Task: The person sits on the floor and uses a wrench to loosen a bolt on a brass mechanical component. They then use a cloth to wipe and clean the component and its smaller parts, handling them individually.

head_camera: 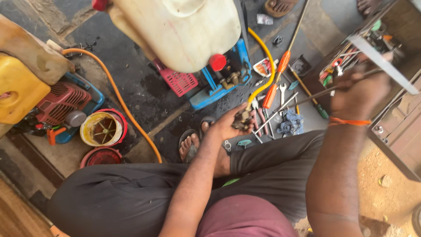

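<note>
We held our left hand (228, 125) out, palm up, with a small brass fitting (242, 118) lying in it; the fingers curled loosely around the part, so that grip was cupping rather than clenched. The fitting sat just below the blue frame (215, 92) of the sprayer, whose big cream tank (184, 30) with its red cap (217, 62) filled the top of the view.

Our right hand (357, 94), an orange thread (350, 121) round the wrist, was raised well right of the tank, blurred, its grip closed on a long thin metal rod (307, 97). It hung beside a dark toolbox (346, 59) crowded with small tools.

On the floor right of the blue frame lay an orange-handled screwdriver (276, 79), spanners (282, 93) and a blue rag (290, 123), with a yellow hose (267, 61) curving past them. Far left of the tank stood a small red engine (61, 103), a round red-rimmed housing (104, 128) and an orange hose (123, 105).
</note>
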